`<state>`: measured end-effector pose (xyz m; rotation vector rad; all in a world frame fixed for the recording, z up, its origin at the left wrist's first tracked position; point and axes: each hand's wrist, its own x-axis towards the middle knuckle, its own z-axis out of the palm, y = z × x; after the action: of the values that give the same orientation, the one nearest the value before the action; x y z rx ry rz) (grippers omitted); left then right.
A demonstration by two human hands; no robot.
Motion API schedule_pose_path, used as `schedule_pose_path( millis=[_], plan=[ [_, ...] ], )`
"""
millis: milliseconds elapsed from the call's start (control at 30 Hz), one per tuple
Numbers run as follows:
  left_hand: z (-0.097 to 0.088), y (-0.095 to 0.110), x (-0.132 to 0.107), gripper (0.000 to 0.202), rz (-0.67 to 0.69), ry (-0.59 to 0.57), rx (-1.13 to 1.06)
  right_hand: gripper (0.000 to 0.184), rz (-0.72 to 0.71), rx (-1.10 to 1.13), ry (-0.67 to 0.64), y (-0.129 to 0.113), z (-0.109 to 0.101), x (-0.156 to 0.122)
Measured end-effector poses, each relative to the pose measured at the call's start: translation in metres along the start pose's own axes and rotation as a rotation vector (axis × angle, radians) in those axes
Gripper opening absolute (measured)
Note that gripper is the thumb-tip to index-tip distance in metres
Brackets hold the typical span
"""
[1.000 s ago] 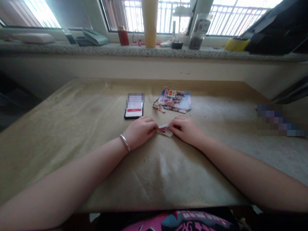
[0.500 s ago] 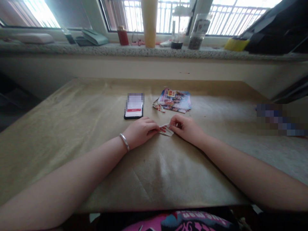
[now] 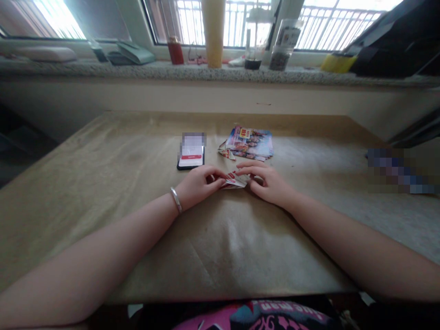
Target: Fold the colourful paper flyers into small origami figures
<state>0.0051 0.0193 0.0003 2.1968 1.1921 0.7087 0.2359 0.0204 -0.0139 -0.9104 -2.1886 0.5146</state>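
A small folded piece of printed paper [image 3: 235, 180], white with red marks, lies at the middle of the table between my hands. My left hand [image 3: 203, 182], with a silver bangle at its wrist, pinches the paper's left end between thumb and fingers. On the other side, my right hand [image 3: 264, 180] has its fingers apart, the index finger stretched over the paper's upper edge and the thumb by its right end. Just beyond, a second folded paper piece [image 3: 227, 153] rests against a stack of colourful flyers [image 3: 252, 143].
A phone [image 3: 191, 156] with a lit screen lies left of the flyers on the tan-covered table [image 3: 154, 256]. A blurred-out item [image 3: 398, 172] is at the right edge. Bottles and other things stand on the stone windowsill [image 3: 192, 72] behind.
My right hand has loosened its pinch and its fingers now spread over the paper. The paper has turned slightly and its folds sit differently. My left hand still grips its left end.
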Motion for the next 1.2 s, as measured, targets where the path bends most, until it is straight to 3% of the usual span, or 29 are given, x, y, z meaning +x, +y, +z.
schedule_pose_path(
  millis=[133, 233, 333, 433, 667, 867, 1200],
  plan=[
    [-0.0019, -0.0022, 0.0016, 0.026, -0.097, -0.007, -0.205, 0.053, -0.048, 0.041, -0.029, -0.0002, -0.0016, -0.0001],
    [-0.0021, -0.0032, 0.0024, 0.025, -0.085, -0.012, -0.254, 0.038, -0.043, 0.043, 0.012, 0.0004, -0.0006, 0.0011],
    [-0.0018, -0.0019, 0.0025, 0.024, -0.046, -0.028, -0.177, 0.019, 0.017, 0.042, 0.030, 0.0012, 0.0004, 0.0024],
    [-0.0018, 0.0011, 0.0020, 0.029, -0.001, -0.013, -0.102, 0.011, 0.079, 0.051, 0.044, 0.0015, 0.0008, 0.0034],
    [0.0007, 0.0063, 0.0010, 0.013, 0.070, 0.012, -0.013, 0.011, 0.126, 0.030, 0.055, 0.0013, 0.0028, 0.0053],
    [0.0020, 0.0009, 0.0006, 0.013, 0.105, 0.042, 0.129, 0.011, 0.201, 0.064, 0.038, 0.0018, 0.0051, 0.0048],
    [0.0036, -0.0019, -0.0002, 0.016, 0.236, 0.074, 0.453, 0.008, -0.007, -0.200, 0.021, 0.0066, 0.0052, 0.0053]
  ],
)
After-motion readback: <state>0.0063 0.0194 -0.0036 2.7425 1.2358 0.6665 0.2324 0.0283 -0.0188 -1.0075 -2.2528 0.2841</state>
